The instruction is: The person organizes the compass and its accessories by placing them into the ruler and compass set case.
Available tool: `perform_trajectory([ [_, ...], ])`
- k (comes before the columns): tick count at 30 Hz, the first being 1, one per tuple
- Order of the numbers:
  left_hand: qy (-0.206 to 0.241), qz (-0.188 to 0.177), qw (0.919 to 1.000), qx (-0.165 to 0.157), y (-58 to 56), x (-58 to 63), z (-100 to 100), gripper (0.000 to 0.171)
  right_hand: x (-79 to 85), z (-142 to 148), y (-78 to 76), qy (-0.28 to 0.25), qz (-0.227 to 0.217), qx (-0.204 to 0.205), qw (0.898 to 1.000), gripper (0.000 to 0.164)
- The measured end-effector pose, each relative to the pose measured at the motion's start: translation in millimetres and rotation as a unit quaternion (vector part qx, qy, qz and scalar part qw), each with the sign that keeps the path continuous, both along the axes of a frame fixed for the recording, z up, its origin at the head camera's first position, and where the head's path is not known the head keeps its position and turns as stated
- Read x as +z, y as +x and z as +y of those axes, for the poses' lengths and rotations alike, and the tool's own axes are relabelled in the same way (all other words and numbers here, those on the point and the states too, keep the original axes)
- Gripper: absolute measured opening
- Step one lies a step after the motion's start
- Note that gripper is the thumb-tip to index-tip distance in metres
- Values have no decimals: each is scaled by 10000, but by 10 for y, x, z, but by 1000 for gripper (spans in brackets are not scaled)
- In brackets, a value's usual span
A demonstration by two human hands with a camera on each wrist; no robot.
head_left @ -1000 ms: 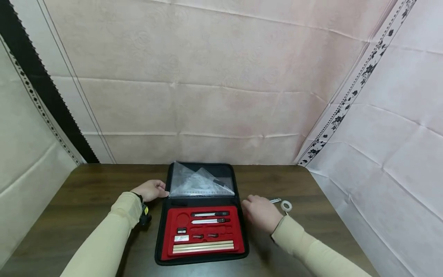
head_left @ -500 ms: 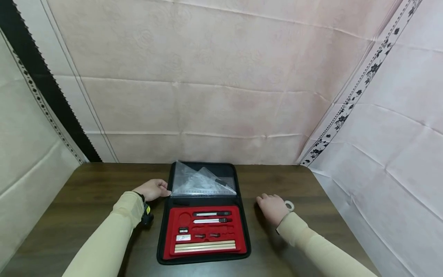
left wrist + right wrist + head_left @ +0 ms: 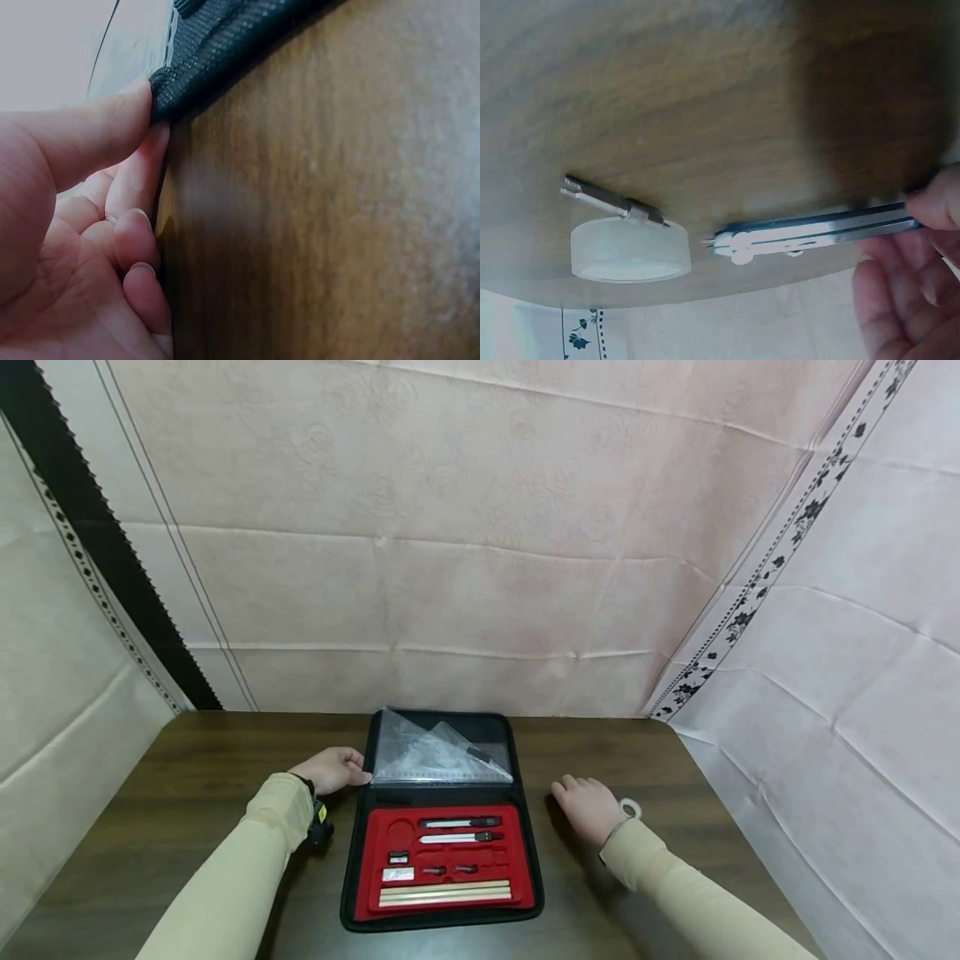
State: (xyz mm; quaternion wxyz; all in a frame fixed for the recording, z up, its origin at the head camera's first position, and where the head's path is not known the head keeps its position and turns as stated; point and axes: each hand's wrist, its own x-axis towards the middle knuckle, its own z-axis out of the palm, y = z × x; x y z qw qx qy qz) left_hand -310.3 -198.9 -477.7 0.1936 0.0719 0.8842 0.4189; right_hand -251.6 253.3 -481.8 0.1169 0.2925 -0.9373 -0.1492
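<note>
A black zip case (image 3: pixel 348 906) lies unfolded on the wooden table, its red tray (image 3: pixel 420 852) towards me. Clear set squares (image 3: pixel 423 760) sit in the far half. My left hand (image 3: pixel 334 770) pinches the case's left edge near the fold; in the left wrist view, thumb and forefinger meet on the black fabric (image 3: pixel 217 56). To the right of the case, my right hand (image 3: pixel 588 808) pinches one end of a silver drawing compass (image 3: pixel 810 232), seen in the right wrist view. The hand hides this compass in the head view.
Beyond the compass, a white tape roll (image 3: pixel 630 251) stands beside a small metal attachment (image 3: pixel 611 201). The tray holds two mechanical pencils (image 3: pixel 453 838), an eraser (image 3: pixel 397 874), a sharpener (image 3: pixel 398 857) and wooden pencils (image 3: pixel 442 893). Pale cloth (image 3: pixel 450 610) hangs behind the table (image 3: pixel 247 752).
My right hand has moved right, away from the case's side and over the compass, which showed beyond the hand a second ago. The left hand keeps its grip on the case edge.
</note>
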Motion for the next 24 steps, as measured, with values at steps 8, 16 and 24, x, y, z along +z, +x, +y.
perform_trajectory([
  [8, -56, -58, 10000, 2, 3, 20, 1, 39, 142, -69, -49, -704, 89, 204, 9973, 42],
  [16, -75, -1, 10000, -2, -22, 7, -14, 41, 529, -247, -43, -3193, -911, -459, 9421, 30],
  [24, -20, -87, 10000, 32, -24, -7, -2, 40, 610, -292, 14, -6216, -3031, -1452, 7075, 28],
])
